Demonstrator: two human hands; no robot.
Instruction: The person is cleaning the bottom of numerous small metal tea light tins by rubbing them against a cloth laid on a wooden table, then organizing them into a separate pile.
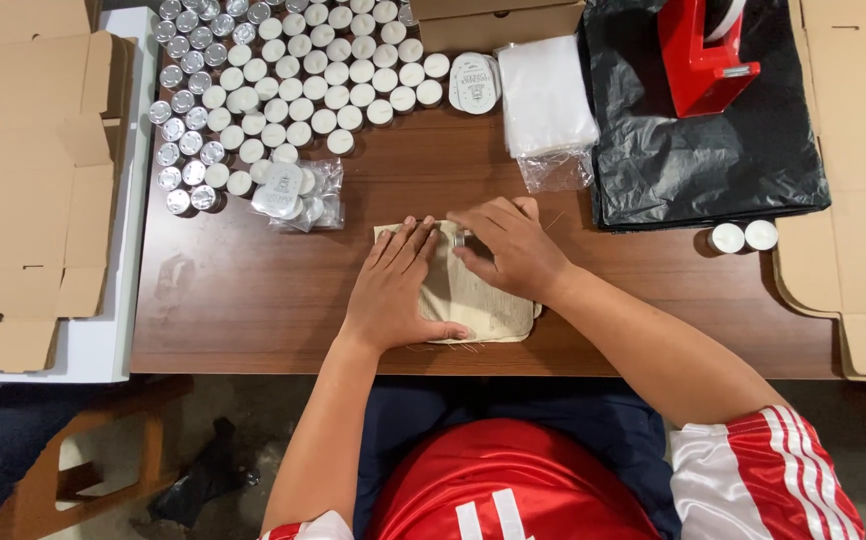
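A small beige cloth pouch (473, 305) lies flat on the brown wooden table (253, 290) in front of me. My left hand (393, 285) rests palm down on its left half, fingers spread and pressing it flat. My right hand (508, 245) sits on the pouch's upper right part, fingertips bent and pinching something small at its top edge; what it pinches is too small to tell.
Many white tealight candles in metal cups (283, 80) fill the table's back left. A clear bag of metal lids (293, 195), a stack of plastic bags (545, 95), a black plastic sheet (713, 150), a red tape dispenser (698, 55), two loose candles (743, 237) and flat cardboard boxes (28, 190) surround the pouch.
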